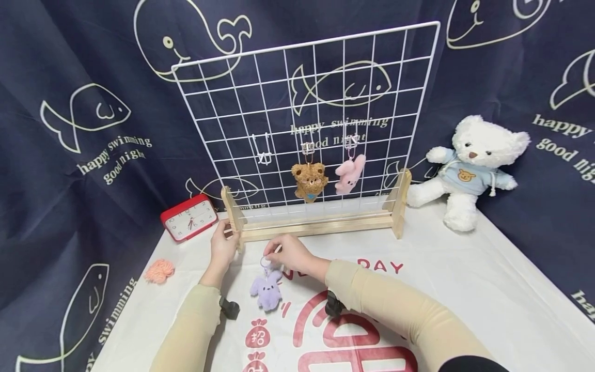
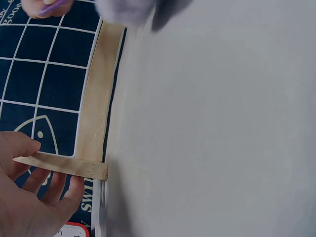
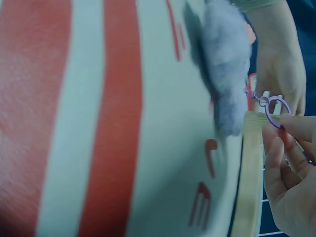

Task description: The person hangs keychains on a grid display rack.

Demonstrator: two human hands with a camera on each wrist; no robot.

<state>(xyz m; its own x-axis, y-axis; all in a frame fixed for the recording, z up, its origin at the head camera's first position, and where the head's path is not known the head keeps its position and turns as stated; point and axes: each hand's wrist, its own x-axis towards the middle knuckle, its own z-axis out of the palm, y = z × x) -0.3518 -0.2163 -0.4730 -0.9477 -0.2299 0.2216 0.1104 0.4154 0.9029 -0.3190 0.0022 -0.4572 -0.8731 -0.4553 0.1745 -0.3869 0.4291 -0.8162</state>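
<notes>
My right hand (image 1: 292, 253) pinches the metal ring (image 3: 270, 112) of a purple plush rabbit keychain (image 1: 268, 292) between thumb and fingertips. The plush hangs by its short chain below the hand, over the white tablecloth. At the left end of a white wire grid rack, my left hand (image 1: 224, 247) grips the wooden end foot (image 2: 74, 165), thumb on one side and fingers on the other. On the rack hang a brown plush bear (image 1: 310, 182) and a pink plush rabbit (image 1: 350, 175). A bare white hook (image 1: 264, 155) is mounted on the grid left of the bear.
Left of the rack stands a red alarm clock (image 1: 189, 218). A small peach-coloured fluffy item (image 1: 159, 271) lies near the table's left edge. A white teddy bear (image 1: 474, 165) in a blue top sits at the right. Dark curtain with fish prints (image 1: 83, 41) surrounds the table.
</notes>
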